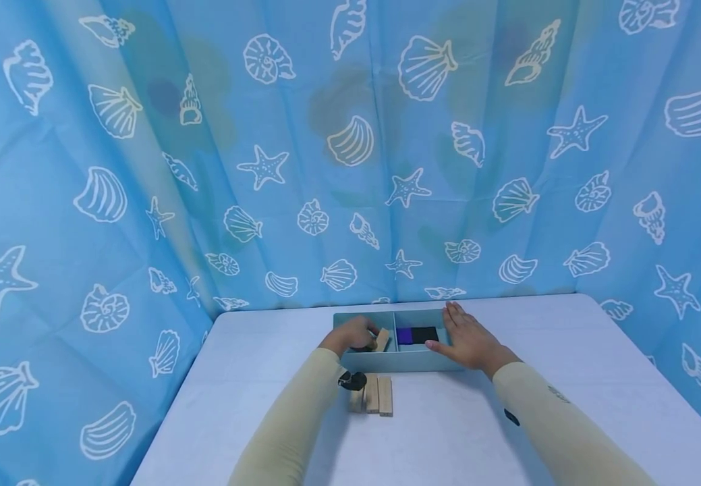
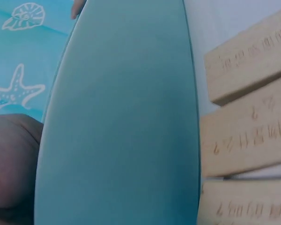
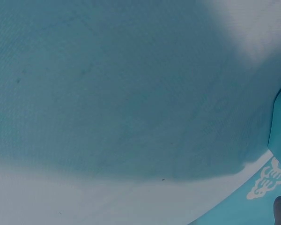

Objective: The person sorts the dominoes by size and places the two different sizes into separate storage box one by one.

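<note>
A blue-grey box [image 1: 380, 362] with two compartments stands on the table. Over its left compartment, my left hand [image 1: 355, 332] has its fingers curled and grips a tilted wooden block [image 1: 382, 339] near the divider. My right hand [image 1: 470, 339] rests on the box's right end, fingers straight and thumb reaching over the front rim. In the right compartment lie a purple piece [image 1: 405, 335] and a black piece [image 1: 425, 335] side by side. The left wrist view shows the box's front wall [image 2: 117, 112] and part of my left hand [image 2: 14, 161]; the fingertips are hidden there.
Three wooden blocks [image 1: 384, 396] lie in front of the box, partly behind the left wrist; engraved writing shows on the blocks [image 2: 253, 126] up close. The white table [image 1: 447, 432] meets a blue shell-patterned curtain [image 1: 380, 202] at the back and sides.
</note>
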Tool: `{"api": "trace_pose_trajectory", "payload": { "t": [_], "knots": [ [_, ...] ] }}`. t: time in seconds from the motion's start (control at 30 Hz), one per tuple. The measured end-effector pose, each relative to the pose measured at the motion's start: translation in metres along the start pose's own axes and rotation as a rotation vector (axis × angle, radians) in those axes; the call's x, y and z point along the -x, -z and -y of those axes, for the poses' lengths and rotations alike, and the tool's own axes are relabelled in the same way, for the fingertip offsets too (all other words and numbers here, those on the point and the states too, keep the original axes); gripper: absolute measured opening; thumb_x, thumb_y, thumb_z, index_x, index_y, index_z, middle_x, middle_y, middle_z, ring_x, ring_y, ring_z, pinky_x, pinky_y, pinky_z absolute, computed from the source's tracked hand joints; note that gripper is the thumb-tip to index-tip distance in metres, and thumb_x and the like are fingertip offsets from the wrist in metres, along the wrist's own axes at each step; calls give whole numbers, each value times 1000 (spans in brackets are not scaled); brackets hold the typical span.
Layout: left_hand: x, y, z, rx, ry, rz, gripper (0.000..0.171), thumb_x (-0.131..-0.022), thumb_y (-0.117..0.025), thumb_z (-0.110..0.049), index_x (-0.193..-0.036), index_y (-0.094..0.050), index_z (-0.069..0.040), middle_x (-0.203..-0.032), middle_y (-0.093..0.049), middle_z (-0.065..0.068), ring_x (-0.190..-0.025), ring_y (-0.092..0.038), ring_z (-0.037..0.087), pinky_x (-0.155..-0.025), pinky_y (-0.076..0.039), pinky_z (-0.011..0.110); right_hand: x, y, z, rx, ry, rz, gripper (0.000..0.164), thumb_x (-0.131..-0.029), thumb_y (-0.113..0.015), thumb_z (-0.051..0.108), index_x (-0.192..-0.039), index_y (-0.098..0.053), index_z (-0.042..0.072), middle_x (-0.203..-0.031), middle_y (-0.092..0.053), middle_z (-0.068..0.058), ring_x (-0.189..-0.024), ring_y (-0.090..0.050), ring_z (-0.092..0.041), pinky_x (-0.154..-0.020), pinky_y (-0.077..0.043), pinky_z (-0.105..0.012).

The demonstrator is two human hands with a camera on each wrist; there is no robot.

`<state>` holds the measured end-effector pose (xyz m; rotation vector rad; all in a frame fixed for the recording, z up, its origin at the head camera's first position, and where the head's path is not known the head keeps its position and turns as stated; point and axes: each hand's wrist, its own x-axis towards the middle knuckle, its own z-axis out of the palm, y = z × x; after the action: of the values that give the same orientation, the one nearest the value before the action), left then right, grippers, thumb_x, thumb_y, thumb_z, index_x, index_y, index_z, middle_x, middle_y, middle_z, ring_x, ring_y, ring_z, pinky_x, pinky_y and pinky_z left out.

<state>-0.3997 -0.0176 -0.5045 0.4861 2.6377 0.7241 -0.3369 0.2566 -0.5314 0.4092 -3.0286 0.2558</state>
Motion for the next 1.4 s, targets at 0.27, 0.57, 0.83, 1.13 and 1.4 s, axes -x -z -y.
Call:
{"api": "trace_pose_trajectory", "payload": {
  "t": [0.27, 0.57, 0.83, 1.13, 1.4],
  "knots": [
    [-7, -5, 2, 42, 12, -17, 31, -90, -67, -12, -120, -68, -3, -118, -66, 10, -115, -59, 30, -97, -46, 47, 0, -2, 2, -13, -5, -3, 104, -91, -42, 71, -149, -18, -11, -158, -12, -26, -145, -8, -41, -115, -14, -53],
    [-2, -7, 2, 102, 34, -16, 32, -90, -69, -14, -120, -68, -3, -119, -65, 12, -117, -57, 33, -99, -44, 49, 0, -4, 4, -13, -6, 1, 104, -91, -41, 71, -150, -18, -11, -158, -12, -26, -145, -8, -41, -115, -14, -53],
    [-5, -7, -1, 90, 49, 27, 40, -88, -68, -14, -127, -64, -8, -120, -64, 9, -113, -58, 30, -98, -44, 51, 0, -3, 0, -7, 0, -13, 104, -91, -41, 72, -149, -19, -12, -157, -12, -27, -145, -9, -42, -114, -16, -54],
    [-8, -13, -7, 69, 65, -11, 39, -88, -69, -13, -126, -63, -4, -117, -64, 11, -112, -58, 32, -98, -45, 50, -1, -4, 0, -17, -5, -8, 104, -90, -41, 72, -149, -18, -11, -158, -11, -26, -145, -8, -41, -114, -15, -54],
    [-12, -16, -12, 82, 83, -41, 40, -86, -74, -15, -123, -64, -1, -113, -64, 12, -108, -59, 32, -96, -46, 50, 0, -2, 0, -15, -10, -1, 105, -90, -40, 73, -150, -18, -11, -158, -11, -26, -145, -8, -41, -114, -16, -53]
  ]
}}
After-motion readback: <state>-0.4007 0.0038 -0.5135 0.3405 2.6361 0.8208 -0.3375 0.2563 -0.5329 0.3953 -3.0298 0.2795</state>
